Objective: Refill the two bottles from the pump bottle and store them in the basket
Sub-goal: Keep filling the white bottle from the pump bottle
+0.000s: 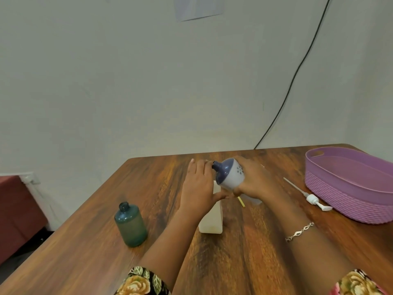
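While the right hand (255, 179) curls round the tilted blue-white bottle (230, 173), neck pointing left, the left hand (197, 186), fingers together, clasps the upright white bottle (211, 222) mid-table. Green bottle (130, 224) left, basket (348, 188) right.

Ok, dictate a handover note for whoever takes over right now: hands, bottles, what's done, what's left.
Right grip: holds the blue-and-white plastic bottle tilted, open neck pointing left.
Left grip: over the top of the white translucent pump bottle standing on the wooden table; hold unclear.
Teal round bottle: upright, uncapped, left of both grips.
White pump head: lies on the table beside the purple plastic basket.
Done: pump removed. Left: fill levels unclear; both bottles are outside the basket.
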Demonstrator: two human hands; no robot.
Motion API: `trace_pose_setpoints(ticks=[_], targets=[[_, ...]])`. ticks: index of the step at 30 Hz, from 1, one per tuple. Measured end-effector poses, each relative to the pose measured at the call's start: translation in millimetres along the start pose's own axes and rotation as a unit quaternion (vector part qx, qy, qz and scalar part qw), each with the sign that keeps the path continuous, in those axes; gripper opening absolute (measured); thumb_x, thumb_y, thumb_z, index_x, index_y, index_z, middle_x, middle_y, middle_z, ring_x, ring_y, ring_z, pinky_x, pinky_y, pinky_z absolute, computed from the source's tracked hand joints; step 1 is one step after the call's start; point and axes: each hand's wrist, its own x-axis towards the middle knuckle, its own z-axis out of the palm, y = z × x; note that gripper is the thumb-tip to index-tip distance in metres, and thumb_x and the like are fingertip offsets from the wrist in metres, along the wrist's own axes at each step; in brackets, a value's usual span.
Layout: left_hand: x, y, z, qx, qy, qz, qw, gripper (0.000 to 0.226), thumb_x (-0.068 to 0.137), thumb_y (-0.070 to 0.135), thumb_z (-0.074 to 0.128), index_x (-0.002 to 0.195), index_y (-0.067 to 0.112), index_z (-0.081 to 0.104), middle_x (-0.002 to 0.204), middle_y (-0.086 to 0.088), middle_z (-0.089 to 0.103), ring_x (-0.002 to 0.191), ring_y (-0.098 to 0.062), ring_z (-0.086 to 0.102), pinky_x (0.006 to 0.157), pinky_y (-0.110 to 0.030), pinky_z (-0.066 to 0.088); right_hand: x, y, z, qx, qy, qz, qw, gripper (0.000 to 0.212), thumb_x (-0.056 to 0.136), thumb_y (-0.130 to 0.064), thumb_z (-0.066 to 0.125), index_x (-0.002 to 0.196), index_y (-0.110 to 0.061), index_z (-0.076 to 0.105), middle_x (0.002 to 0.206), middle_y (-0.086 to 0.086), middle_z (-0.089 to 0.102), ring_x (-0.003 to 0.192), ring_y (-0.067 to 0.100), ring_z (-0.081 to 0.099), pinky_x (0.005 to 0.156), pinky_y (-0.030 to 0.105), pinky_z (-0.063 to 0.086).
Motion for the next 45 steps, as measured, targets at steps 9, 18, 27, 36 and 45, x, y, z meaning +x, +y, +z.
trace_pose_setpoints(ticks=[9, 18, 27, 36, 45], targets=[[-5.1, 6.7, 2.8, -0.022, 0.001, -0.028, 0.999, 0.085, 0.047, 0.062, 0.077, 0.106, 0.003, 0.063, 0.100, -0.009, 0.065, 0.099, -0.026, 0.061, 0.095, -0.040, 0.045, -3.4, 3.0, 7.6, 0.012, -0.014, 0.018, 1.000, 0.080, 0.061, -0.021, 0.082, 0.130, -0.021, 0.043, 0.123, 0.005, 0.053, 0.109, 0.020, 0.050, 0.080, 0.028, 0.040], [-6.2, 7.5, 7.4, -0.065, 0.016, -0.061, 0.996, 0.073, 0.049, 0.049, 0.086, 0.100, 0.003, 0.063, 0.095, -0.009, 0.064, 0.095, -0.027, 0.062, 0.093, -0.043, 0.048, -0.7, 1.8, 5.5, 0.002, -0.013, 0.008, 1.000, 0.081, 0.061, -0.020, 0.082, 0.132, -0.022, 0.041, 0.124, 0.004, 0.052, 0.110, 0.021, 0.049, 0.080, 0.028, 0.038], [2.6, 0.9, -10.3, -0.110, -0.006, -0.020, 0.994, 0.083, 0.064, 0.058, 0.072, 0.126, 0.008, 0.050, 0.122, -0.006, 0.051, 0.114, -0.018, 0.047, 0.100, -0.030, 0.038, 0.0, 10.1, 5.3, 0.012, -0.002, 0.001, 1.000, 0.082, 0.060, -0.023, 0.083, 0.131, -0.023, 0.042, 0.122, 0.002, 0.053, 0.109, 0.019, 0.049, 0.079, 0.029, 0.040], [-5.3, 2.5, 2.3, -0.082, -0.011, -0.040, 0.996, 0.086, 0.049, 0.071, 0.072, 0.102, 0.003, 0.063, 0.097, -0.008, 0.062, 0.093, -0.023, 0.059, 0.079, -0.034, 0.052, 1.9, 11.1, 13.4, -0.003, -0.005, 0.012, 1.000, 0.083, 0.058, -0.028, 0.084, 0.130, -0.025, 0.041, 0.120, 0.002, 0.054, 0.107, 0.020, 0.051, 0.079, 0.030, 0.042], [5.9, -1.2, -23.5, -0.089, -0.033, -0.015, 0.995, 0.089, 0.068, 0.077, 0.043, 0.118, 0.005, 0.057, 0.112, -0.009, 0.057, 0.103, -0.020, 0.055, 0.090, -0.033, 0.046, -0.7, 6.0, 1.3, -0.001, 0.003, -0.003, 1.000, 0.083, 0.062, -0.024, 0.082, 0.133, -0.023, 0.039, 0.126, 0.003, 0.051, 0.112, 0.020, 0.048, 0.079, 0.026, 0.038]])
